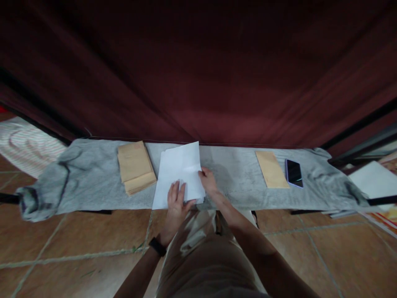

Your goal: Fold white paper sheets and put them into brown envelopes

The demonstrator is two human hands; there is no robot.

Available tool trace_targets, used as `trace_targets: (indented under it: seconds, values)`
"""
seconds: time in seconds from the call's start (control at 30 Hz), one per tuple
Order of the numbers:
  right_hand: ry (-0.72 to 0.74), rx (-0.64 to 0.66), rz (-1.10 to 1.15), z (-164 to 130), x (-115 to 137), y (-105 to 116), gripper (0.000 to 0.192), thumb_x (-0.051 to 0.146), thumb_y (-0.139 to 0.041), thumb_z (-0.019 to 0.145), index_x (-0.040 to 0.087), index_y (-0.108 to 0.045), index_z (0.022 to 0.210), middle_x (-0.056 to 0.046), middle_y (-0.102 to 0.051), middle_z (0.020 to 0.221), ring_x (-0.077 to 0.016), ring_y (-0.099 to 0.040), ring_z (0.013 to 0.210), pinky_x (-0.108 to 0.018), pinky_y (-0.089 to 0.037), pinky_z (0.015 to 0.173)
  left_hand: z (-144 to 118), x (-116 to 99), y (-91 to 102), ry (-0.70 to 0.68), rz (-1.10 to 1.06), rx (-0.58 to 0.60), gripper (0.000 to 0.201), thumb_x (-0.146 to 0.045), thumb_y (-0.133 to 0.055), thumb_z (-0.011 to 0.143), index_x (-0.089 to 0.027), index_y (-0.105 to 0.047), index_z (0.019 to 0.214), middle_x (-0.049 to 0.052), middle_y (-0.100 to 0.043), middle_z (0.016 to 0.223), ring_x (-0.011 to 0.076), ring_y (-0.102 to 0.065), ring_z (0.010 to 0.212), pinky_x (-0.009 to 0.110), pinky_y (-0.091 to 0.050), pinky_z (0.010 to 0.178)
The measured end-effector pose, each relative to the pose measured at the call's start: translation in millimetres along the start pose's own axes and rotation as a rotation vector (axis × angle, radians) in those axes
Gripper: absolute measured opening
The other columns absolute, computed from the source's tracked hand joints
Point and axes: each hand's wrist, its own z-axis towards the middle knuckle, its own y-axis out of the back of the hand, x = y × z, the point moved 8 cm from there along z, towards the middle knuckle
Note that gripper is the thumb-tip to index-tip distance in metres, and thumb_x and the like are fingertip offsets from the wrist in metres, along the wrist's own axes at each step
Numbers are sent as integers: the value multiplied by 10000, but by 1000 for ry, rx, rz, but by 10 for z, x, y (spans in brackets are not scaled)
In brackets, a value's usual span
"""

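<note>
1. Work surface: a narrow bench covered with a grey cloth [93, 182] runs left to right across the view, in front of a dark red curtain [198, 74]. The floor below is brown tile.
2. White paper sheets [180, 174]: a loose stack lies on the cloth near the middle of the bench, tilted slightly, with its near edge reaching the front edge of the bench. The top sheets are fanned a little out of line.
3. Left hand [176, 200]: laid flat on the lower part of the white sheets, fingers extended and spread narrowly, palm down — pressing on the paper rather than closed around it. A dark band sits on the wrist.
4. Right hand [208, 182]: at the right edge of the sheets, fingers curled against that edge. It touches the paper; whether it pinches a sheet cannot be told from this view.
5. Stack of tan envelopes [135, 167]: lies on the cloth just beside the white sheets, on their left, not touched by either hand.
6. Single tan envelope [272, 169]: lies on the cloth well apart to the right of the hands.
7. Phone [293, 173]: face up, dark screen — just beside the single envelope on its right.
</note>
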Motion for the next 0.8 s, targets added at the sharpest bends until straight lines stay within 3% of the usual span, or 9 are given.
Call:
trace_targets:
  seconds: [0.13,0.23,0.37,0.47,0.53,0.63,0.8]
  values:
    - [-20,-167,308,-138,-126,640,350,359,-524,862,219,-729,1108,-21,-764,1047,-203,-696,941,-306,-545,858,150,118,335,136,-180,-69,721,-410,-671,914,-294,-375,1561,117,-213,1697,336,-190,1572,564,-222,1263]
    - [-122,-272,450,-336,-406,1189,367,456,-616,768,212,-740,1013,-19,-763,935,-216,-679,870,-314,-549,792,302,196,349,261,-401,-26,718,-436,-736,842,-295,-476,1496,107,-323,1652,322,-315,1524,529,-322,1225]
    - [-265,-338,474,-631,-842,1683,395,518,-682,668,187,-718,880,-34,-731,785,-203,-638,693,-299,-512,632,340,99,-118,506,-796,152,704,-423,-765,766,-260,-560,1419,125,-583,1457,301,-601,1286,488,-489,1087]
    - [-358,-348,443,-787,-1134,1825,420,566,-677,640,197,-704,837,-23,-700,712,-183,-605,616,-291,-482,574,268,-61,-545,721,-1017,221,676,-389,-770,726,-218,-602,1357,130,-692,1295,274,-680,1149,444,-538,999]
    - [-382,-366,401,-849,-1271,1878,399,581,-652,643,209,-691,782,-10,-669,654,-175,-580,574,-290,-465,547,250,-142,-760,823,-1030,239,603,-376,-772,716,-204,-643,1280,120,-728,1199,256,-698,1089,409,-554,941]
    - [-380,-385,344,-897,-1397,1929,350,573,-635,658,228,-667,706,4,-630,603,-176,-562,564,-291,-452,537,321,-219,-958,849,-934,251,567,-324,-796,689,-224,-662,1230,87,-742,1119,231,-704,1016,346,-558,845]
    - [-359,-388,252,-876,-1475,1993,305,542,-615,723,241,-650,690,22,-610,599,-175,-570,615,-278,-465,574,428,-262,-1183,830,-912,290,776,-204,-795,622,-195,-561,1362,36,-745,962,196,-705,825,311,-546,745]
